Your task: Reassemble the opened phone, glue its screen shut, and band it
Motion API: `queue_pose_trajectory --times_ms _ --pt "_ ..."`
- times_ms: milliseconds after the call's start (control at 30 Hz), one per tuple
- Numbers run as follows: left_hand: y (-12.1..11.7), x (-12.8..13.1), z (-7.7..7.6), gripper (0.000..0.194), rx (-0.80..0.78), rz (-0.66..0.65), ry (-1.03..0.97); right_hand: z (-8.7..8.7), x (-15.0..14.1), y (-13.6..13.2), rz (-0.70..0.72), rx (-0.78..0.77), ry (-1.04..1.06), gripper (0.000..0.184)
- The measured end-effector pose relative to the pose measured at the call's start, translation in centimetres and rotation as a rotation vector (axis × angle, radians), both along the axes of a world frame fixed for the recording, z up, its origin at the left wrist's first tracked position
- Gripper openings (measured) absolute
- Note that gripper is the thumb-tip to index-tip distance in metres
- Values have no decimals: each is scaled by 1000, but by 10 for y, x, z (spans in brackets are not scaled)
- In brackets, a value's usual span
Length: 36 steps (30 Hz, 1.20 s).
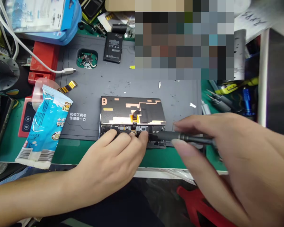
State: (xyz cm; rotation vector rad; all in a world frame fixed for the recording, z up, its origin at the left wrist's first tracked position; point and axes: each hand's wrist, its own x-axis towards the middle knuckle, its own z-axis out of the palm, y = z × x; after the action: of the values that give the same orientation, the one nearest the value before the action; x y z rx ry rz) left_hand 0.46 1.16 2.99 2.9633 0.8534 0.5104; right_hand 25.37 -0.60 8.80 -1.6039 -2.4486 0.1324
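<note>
An opened phone [121,114] lies on the grey work mat, its dark inner panel marked with copper-coloured patches and a small flex cable [134,118] at the middle. My left hand [115,154] is closed over the phone's near part, its bent fingers pressed on the exposed board; the fingertips are partly hidden. From the right, my right hand [217,151] holds a slim black screwdriver [171,136] between thumb and index finger. The tool lies nearly level and points left, its tip hidden by my left fingers.
Left of the phone lies a blue snack packet [47,126], with a white cable [68,71] and a loose flex strip [69,86] behind it. A black battery [113,47] rests at the mat's back. Several tools, one a blue screwdriver [247,99], are at right.
</note>
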Motion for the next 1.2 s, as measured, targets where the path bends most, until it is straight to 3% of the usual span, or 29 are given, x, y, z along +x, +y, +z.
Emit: queue_pose_trajectory --times_ms 100,200,367,467,933,1200 --pt "-2 -1 1 42 3 42 10 4 -7 1 130 82 -87 23" --pt "-3 -1 1 44 34 69 28 6 -14 3 105 190 -171 20" --pt "-2 -2 1 49 63 50 84 4 -21 13 174 218 -116 24" --pt "-2 -3 -1 51 50 43 92 4 -23 17 139 299 -172 20" --pt "-4 -15 -2 43 72 50 3 4 -22 15 58 186 -88 23" --pt "1 -20 -2 30 115 134 -67 -4 -12 1 15 110 -125 17"
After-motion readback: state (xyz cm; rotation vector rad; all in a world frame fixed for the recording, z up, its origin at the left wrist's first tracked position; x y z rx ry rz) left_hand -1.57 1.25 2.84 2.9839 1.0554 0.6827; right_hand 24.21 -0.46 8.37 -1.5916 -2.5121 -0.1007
